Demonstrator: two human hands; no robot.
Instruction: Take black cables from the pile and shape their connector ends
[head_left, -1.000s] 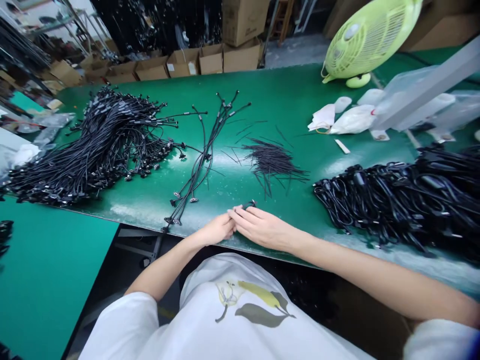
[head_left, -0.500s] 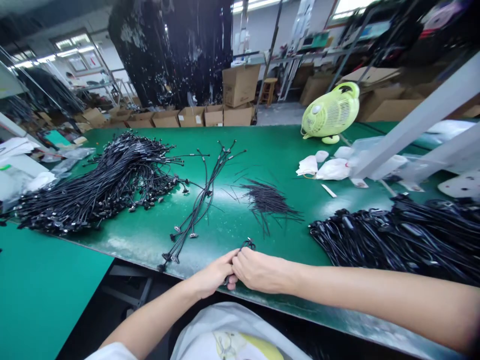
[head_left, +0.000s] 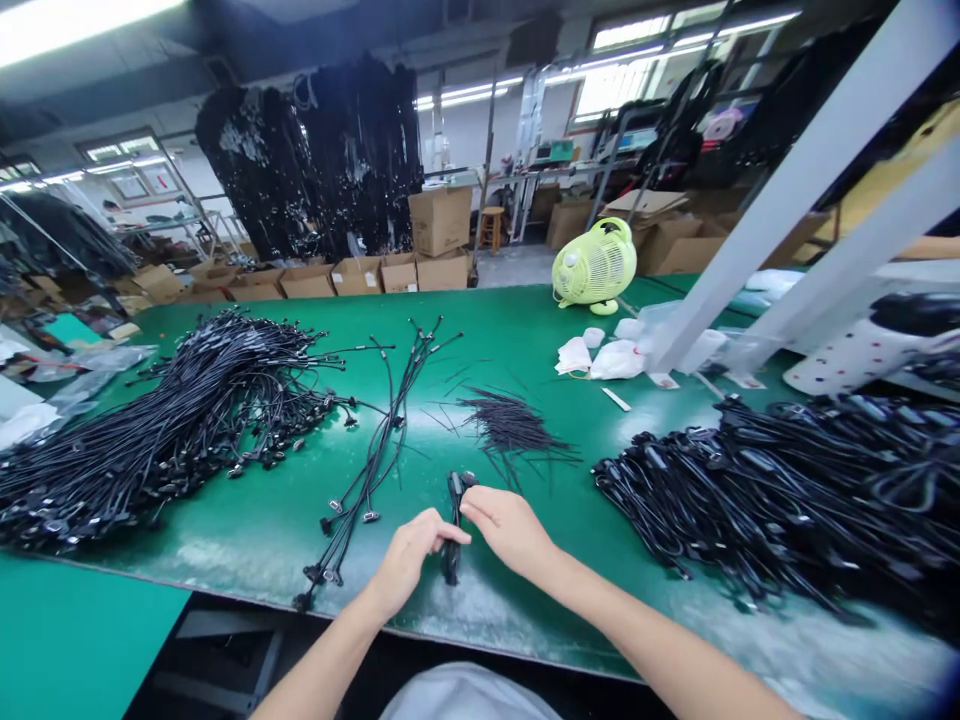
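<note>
A short, folded bundle of black cable [head_left: 452,565] stands out against the green table just in front of me. My left hand [head_left: 411,555] grips its lower part, thumb and forefinger closed across it. From the other side my right hand [head_left: 510,528] pinches the bundle higher up; whether a thin tie is between those fingertips is too small to see. Left of my hands lie several loose black cables [head_left: 386,430] with connector ends. Beyond the bundle is a scattered heap of thin black ties [head_left: 514,420].
A large pile of straight black cables [head_left: 202,400] covers the left side of the green table [head_left: 247,545]. Folded, bundled cables [head_left: 750,490] are heaped on the right. A yellow-green fan [head_left: 596,265], white bags [head_left: 615,360] and slanted white posts [head_left: 780,190] stand behind.
My hands have moved slightly apart, with the folded cable now showing between them. Earlier they were clasped together and hid most of it. The camera view has tilted up and turned right.
</note>
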